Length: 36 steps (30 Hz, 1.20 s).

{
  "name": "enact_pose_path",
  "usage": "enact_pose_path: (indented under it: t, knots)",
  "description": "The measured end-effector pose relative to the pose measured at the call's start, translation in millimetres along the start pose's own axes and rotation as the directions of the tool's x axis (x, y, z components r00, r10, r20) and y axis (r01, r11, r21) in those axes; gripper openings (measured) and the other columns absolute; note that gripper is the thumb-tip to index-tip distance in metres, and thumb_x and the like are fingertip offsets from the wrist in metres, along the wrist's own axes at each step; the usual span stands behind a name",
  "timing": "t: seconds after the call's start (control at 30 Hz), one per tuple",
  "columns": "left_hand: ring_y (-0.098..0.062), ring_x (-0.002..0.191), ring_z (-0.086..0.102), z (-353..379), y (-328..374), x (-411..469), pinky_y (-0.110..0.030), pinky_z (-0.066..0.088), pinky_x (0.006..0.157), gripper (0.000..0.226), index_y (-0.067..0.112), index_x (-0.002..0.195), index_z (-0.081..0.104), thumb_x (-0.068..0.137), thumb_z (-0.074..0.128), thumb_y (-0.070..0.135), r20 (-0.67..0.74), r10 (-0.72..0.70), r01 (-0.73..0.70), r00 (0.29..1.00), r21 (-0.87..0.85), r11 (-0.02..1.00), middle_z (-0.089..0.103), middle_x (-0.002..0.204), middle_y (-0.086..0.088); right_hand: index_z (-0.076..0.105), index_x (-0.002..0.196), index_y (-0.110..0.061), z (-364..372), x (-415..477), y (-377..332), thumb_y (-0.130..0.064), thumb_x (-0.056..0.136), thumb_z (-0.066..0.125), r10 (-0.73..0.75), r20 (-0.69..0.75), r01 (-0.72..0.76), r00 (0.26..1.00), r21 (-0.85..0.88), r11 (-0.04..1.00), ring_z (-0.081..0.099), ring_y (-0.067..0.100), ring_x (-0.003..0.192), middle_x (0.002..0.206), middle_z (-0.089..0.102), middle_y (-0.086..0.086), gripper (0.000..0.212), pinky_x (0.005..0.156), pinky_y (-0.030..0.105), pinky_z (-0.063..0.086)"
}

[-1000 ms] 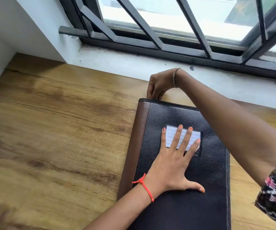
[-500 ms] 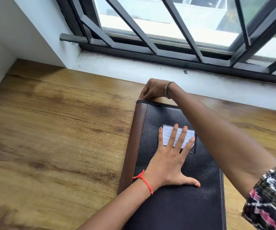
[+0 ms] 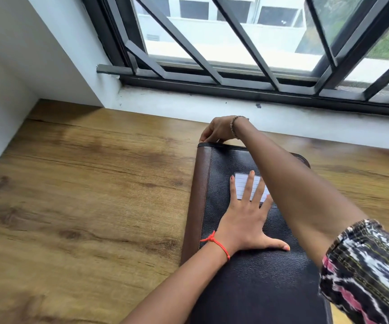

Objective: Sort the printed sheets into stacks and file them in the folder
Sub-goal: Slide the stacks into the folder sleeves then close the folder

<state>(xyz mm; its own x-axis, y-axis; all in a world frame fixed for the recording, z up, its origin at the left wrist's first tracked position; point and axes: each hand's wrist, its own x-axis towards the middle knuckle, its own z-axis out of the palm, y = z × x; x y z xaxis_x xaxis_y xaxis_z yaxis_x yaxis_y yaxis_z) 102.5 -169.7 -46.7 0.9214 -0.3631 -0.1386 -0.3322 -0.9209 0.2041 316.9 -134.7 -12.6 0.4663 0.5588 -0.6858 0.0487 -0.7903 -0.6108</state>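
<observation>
Wooden desk under the window holds the closed black leather folder with brown spine, long axis running near to far: your left hand lies flat, fingers spread, mid-cover, while your right hand curls its fingers, pinching the far-left corner.

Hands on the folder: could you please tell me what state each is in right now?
Left hand: open, pressing flat on the folder.
Right hand: fingers curled, pinching the folder's far corner.

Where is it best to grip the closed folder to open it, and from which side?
Probably by the long right edge of the folder, coming from the right: its brown spine lies on the left, so the cover hinges there.
</observation>
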Motion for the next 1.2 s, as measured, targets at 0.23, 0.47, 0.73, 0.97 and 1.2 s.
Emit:
enact_pose_path:
  t: [0.23,0.47,0.73,0.97,1.2]
  knots:
    - [-0.038,0.141,-0.015,4,-2,0,-0.070,-0.012,0.103,0.110,0.020,0.150,0.011,0.059,0.008,0.082,-0.039,0.017,-0.016,0.999,0.025,1.000,0.001,0.157,-0.013,0.071,0.093,-0.008,7,-10,0,-0.004,0.086,0.060,-0.018,-0.126,0.019,0.992,0.006,1.000,0.046,0.005,0.060,0.050,0.059,-0.014,0.013,0.050,0.008,0.042]
    - [-0.038,0.142,-0.009,3,-2,1,-0.069,-0.013,0.104,0.114,0.019,0.149,0.015,0.057,0.009,0.086,-0.057,0.026,-0.022,0.998,0.060,0.998,0.006,0.156,-0.011,0.069,0.108,-0.011,31,-37,1,-0.012,0.089,0.058,-0.139,-0.408,0.088,0.902,-0.141,0.986,0.050,0.008,0.090,0.109,0.068,0.006,0.022,0.076,0.015,0.035]
    - [-0.031,0.144,0.008,0,15,-17,-0.064,0.004,0.109,0.105,0.009,0.148,0.015,0.069,0.013,0.077,-0.045,-0.033,0.037,0.998,0.074,0.997,0.013,0.156,-0.009,0.067,0.110,-0.003,51,-133,36,-0.002,0.089,0.053,-0.172,-0.645,0.087,0.745,-0.162,0.983,0.062,0.021,0.105,0.113,0.067,0.013,0.025,0.092,0.021,0.044]
    - [-0.032,0.134,0.037,18,55,-105,-0.061,0.033,0.100,0.077,0.006,0.136,0.044,0.085,0.012,0.054,-0.060,-0.182,0.183,0.981,0.024,0.983,0.040,0.145,-0.013,0.063,0.115,0.000,121,-224,84,-0.007,0.090,0.052,-0.138,-0.761,0.052,0.634,-0.136,0.989,0.057,0.025,0.115,0.120,0.063,0.015,0.028,0.099,0.025,0.038]
    - [-0.022,0.144,-0.010,27,85,-191,-0.051,-0.001,0.114,0.065,0.013,0.149,0.001,0.098,0.021,0.049,-0.005,-0.236,0.236,0.972,0.072,0.969,-0.008,0.157,-0.006,0.044,0.135,-0.003,228,-293,108,-0.017,0.097,0.044,-0.204,-0.761,0.036,0.616,-0.231,0.972,0.028,0.020,0.140,0.146,0.038,0.013,0.041,0.111,0.027,0.021]
